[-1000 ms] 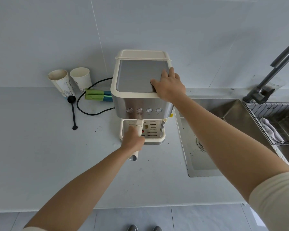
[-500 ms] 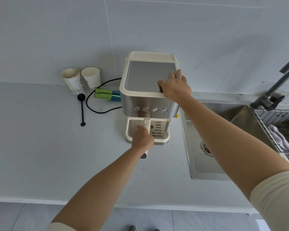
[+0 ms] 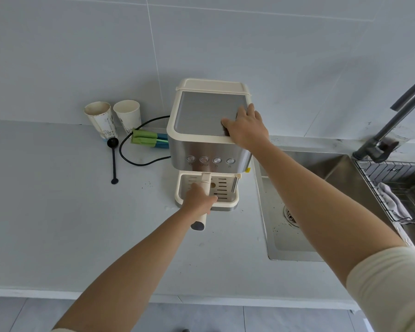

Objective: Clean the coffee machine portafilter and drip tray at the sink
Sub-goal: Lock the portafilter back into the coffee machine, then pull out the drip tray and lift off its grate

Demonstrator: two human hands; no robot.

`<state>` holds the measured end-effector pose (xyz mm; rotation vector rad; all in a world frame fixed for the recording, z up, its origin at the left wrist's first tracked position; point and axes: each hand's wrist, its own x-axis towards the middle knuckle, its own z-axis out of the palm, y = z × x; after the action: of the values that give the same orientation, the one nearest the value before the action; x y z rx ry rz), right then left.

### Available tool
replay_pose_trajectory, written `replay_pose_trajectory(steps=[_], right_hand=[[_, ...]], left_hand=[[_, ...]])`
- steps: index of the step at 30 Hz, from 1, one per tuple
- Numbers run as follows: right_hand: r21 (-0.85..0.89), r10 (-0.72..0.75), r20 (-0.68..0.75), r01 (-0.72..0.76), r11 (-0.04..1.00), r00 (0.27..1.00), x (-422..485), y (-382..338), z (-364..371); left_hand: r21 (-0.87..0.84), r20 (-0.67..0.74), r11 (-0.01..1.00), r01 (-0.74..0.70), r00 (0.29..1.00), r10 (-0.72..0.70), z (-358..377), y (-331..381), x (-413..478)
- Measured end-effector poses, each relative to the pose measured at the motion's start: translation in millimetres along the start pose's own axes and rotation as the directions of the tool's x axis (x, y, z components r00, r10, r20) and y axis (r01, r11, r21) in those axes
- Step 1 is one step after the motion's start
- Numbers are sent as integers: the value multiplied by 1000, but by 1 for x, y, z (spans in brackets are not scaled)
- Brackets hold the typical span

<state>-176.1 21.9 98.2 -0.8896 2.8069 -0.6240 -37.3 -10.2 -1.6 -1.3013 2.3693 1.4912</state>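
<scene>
A cream and steel coffee machine (image 3: 201, 149) stands on the grey counter, left of the sink (image 3: 304, 178). Its cream portafilter handle (image 3: 203, 182) sticks out toward me over the slotted cream drip tray (image 3: 225, 185); the dark handle end (image 3: 197, 225) shows below my fist. My left hand (image 3: 198, 200) grips that handle. My right hand (image 3: 246, 127) rests flat on the machine's top right corner, fingers spread. The portafilter's basket is hidden under the machine's front.
Two used paper cups (image 3: 101, 119) stand at the wall, with a black scoop (image 3: 113, 159), a black power cord (image 3: 130, 149) and green-blue brushes (image 3: 149, 138) beside them. A grey faucet (image 3: 393, 121) rises right of the sink, over a wire rack (image 3: 393, 185) holding a white cloth (image 3: 391, 200).
The camera view shifted left and down, so the machine sits further right in frame. Both hands keep their holds; the handle still points toward me.
</scene>
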Motion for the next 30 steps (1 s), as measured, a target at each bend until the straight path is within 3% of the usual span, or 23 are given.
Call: replay_pose_trajectory(steps=[4, 7, 10, 14, 20, 30], right_hand=[[107, -7, -41, 11, 994, 999, -1, 1, -2], [309, -3, -69, 24, 951, 998, -5, 1, -7], [532, 50, -62, -9, 847, 997, -10, 7, -13], [720, 177, 5, -127, 682, 984, -19, 39, -14], [640, 305, 154, -330, 694, 940, -37, 98, 25], [459, 264, 426, -458, 761, 865, -54, 112, 117]], left_hand=[[-77, 34, 997, -10, 999, 12, -5, -6, 1], [-85, 37, 996, -24, 999, 28, -14, -13, 6], [-153, 14, 987, -40, 999, 43, -29, -25, 14], [-83, -108, 995, -61, 993, 52, -51, -51, 27], [-59, -49, 997, 53, 997, -56, -57, -72, 56], [32, 66, 998, 61, 996, -63, -33, -66, 90]])
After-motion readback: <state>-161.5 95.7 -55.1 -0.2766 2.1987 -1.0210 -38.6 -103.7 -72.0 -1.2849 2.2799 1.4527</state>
